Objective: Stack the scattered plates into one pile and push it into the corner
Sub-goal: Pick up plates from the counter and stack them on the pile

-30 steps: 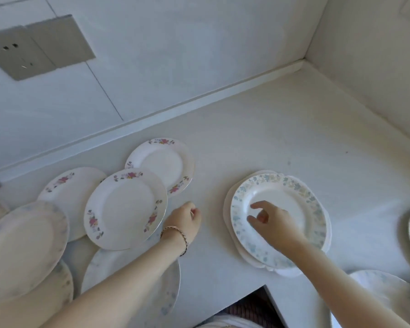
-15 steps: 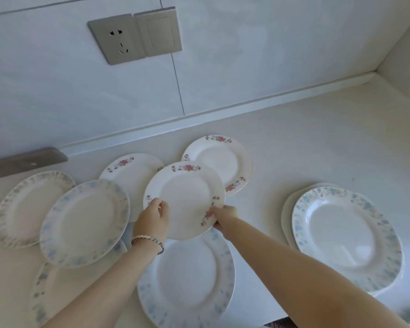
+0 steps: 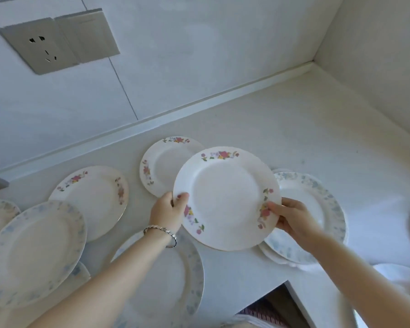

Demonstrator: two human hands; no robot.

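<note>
A white plate with pink flowers (image 3: 226, 197) hangs above the counter, held by both hands. My left hand (image 3: 167, 210) pinches its left rim and my right hand (image 3: 291, 217) grips its right rim. It partly overlaps the small pile of blue-flowered plates (image 3: 317, 204) lying on the counter to the right. Two more pink-flowered plates (image 3: 159, 165) (image 3: 97, 195) lie flat behind and to the left. Blue-rimmed plates (image 3: 33, 252) (image 3: 175, 280) lie at the left and under my left forearm.
The countertop (image 3: 294, 129) runs back to the wall corner (image 3: 314, 63) at the upper right. A grey wall socket (image 3: 57, 42) sits on the back wall. More plates (image 3: 402, 278) lie at the right edge. The counter has a cut-out edge (image 3: 287, 284) near me.
My right hand left the blue-flowered pile and joined my left on the pink-flowered plate. Both hands lifted it and carried it to the right, over the pile's edge.
</note>
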